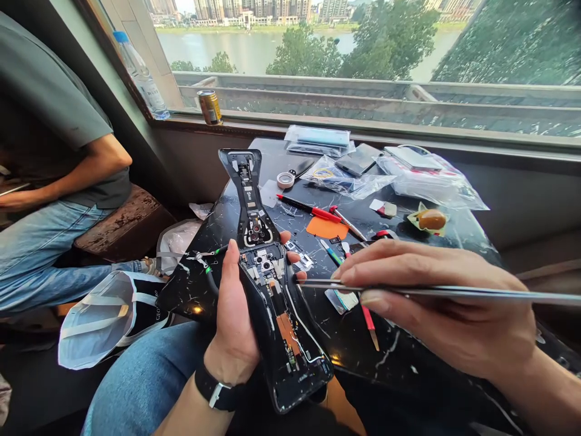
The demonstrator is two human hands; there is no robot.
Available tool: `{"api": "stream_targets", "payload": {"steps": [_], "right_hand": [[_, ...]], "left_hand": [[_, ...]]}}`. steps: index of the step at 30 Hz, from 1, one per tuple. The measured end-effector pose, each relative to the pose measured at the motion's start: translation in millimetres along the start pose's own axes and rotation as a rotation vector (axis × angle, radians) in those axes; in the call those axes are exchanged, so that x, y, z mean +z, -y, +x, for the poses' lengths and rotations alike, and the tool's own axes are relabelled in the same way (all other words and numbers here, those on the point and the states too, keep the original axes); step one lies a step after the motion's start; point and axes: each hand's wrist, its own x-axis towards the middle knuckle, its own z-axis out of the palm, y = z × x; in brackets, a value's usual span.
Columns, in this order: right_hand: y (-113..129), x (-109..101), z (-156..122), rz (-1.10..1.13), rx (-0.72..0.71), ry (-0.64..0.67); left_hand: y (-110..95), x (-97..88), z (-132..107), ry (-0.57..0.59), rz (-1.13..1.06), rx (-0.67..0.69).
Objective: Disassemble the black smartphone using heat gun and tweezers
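Observation:
My left hand [232, 327] is wrapped round an opened smartphone [287, 330], its thumb on one edge and fingertips on the other. The phone's inside faces up, showing a circuit board, a copper-coloured patch and a thin white cable. Above it extends a black back cover [249, 194] with an exposed inner side, meeting the phone near its camera lenses. Slim metal tweezers [431, 290] are pinched in my right hand [472, 330], their tips pointing left at the phone's right edge. Whether the tips touch the phone, I cannot tell.
The black marble-patterned table [385, 369] carries cutters [206, 260], a tape roll [285, 180], a red pen [313, 209], an orange card [327, 228], plastic bags [345, 178] and a wrapped snack [431, 219]. A seated person [68, 121] is at left, near a white bag [97, 327].

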Motion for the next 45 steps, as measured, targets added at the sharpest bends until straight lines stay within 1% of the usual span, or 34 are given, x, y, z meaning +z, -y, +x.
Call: {"api": "stream_targets", "payload": {"steps": [3,6,12,16,18,21,24,26,28,32,35,37,41,43,45], "right_hand": [[1,5,-2,0.081,0.074,0.053],[-2,9,-4,0.105,0.143,0.102],[-1,12,-8,0.151,0.286,0.076],[2,17,-7,0.348,0.474,0.1],[3,19,-7,0.429,0.531,0.108],[4,20,-6,0.455,0.544,0.086],[4,16,-7,0.456,0.561,0.098],[5,13,-8,0.451,0.559,0.115],[9,8,-8,0.441,0.542,0.105],[27,-3,-9,0.46,0.533,0.076],[48,-7,-14,0.522,0.573,0.039],[65,-6,-20,0.573,0.617,0.003],[105,8,-38,0.636,0.71,-0.09],[124,20,-51,0.619,0.695,-0.154],[139,35,-66,0.539,0.631,-0.211]], "left_hand": [[-1,-0.9,0,0.005,-0.003,-0.005],[-2,-0.3,-1,-0.016,0.005,-0.011],[-1,8.0,-4,-0.045,0.062,0.024],[-1,10.3,-6,-0.066,0.117,0.065],[-1,9.3,-6,-0.074,0.136,0.09],[-1,6.9,-5,-0.07,0.153,0.108],[-1,6.3,-5,-0.07,0.152,0.108],[-2,7.9,-6,-0.058,0.137,0.1],[-3,11.3,-9,-0.05,0.125,0.1],[-8,21.3,-22,-0.03,0.122,0.107],[-8,29.5,-39,-0.005,0.095,0.065],[-7,34.6,-55,0.001,0.07,0.034],[2,39.4,-92,0.024,0.031,-0.044],[8,36.4,-113,0.026,0.007,-0.106],[14,29.1,-133,0.01,-0.017,-0.163]]}}
